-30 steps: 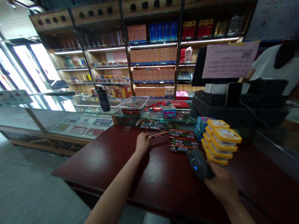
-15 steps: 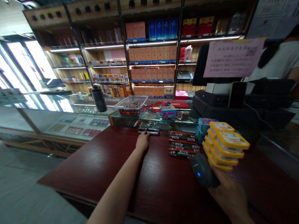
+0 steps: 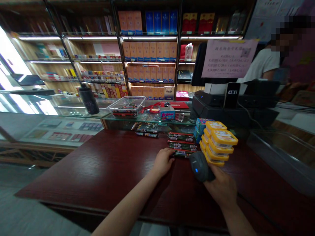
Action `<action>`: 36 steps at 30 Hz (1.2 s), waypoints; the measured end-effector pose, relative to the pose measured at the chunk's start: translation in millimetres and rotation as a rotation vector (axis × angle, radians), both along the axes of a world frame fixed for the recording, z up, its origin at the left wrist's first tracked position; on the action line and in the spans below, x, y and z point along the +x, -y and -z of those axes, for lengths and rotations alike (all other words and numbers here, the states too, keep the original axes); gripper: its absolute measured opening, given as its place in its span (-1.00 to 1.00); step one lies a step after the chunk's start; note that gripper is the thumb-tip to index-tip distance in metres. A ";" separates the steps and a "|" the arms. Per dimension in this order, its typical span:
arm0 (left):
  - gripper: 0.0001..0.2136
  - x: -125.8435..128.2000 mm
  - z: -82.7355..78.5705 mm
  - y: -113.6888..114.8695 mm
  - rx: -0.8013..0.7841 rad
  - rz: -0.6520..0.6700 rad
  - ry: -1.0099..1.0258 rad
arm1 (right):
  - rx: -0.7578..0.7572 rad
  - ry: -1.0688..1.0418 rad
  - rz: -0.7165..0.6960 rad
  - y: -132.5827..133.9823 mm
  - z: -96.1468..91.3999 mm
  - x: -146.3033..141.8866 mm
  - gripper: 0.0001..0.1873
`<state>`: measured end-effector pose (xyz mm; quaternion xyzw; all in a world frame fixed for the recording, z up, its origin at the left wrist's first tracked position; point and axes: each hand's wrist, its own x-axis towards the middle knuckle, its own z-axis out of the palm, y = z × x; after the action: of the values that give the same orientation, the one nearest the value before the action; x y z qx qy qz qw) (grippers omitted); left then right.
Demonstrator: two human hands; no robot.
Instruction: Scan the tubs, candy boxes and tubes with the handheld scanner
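Note:
My left hand reaches across the dark red counter to a pile of long red-and-green snack packets. Its bent fingers close on the end of the nearest packet. My right hand grips a dark handheld scanner with a blue light, held just below the pile. Right of the scanner stands a stack of yellow-lidded tubs. A few more packets lie apart at the counter's far edge.
Blue boxes sit behind the tubs. On the glass case are a clear tray, a black bottle, and a till with a phone. A person in a white shirt stands behind it. Shelves fill the back wall.
My left hand laid a packet with those at the counter's far edge, then came back right to the main pile. The scanner moved a little left, closer to the pile.

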<state>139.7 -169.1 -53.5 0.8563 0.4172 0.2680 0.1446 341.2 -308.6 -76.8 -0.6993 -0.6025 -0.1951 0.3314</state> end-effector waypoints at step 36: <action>-0.82 -30.3 35.3 -29.6 -0.103 -0.331 0.640 | -0.191 -0.615 -0.375 -9.5 -33.0 -19.4 -0.65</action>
<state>109.4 -139.5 -88.8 0.6417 0.4966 0.5208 0.2653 321.8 -299.2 -43.8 -0.6305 -0.6079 0.1456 0.4601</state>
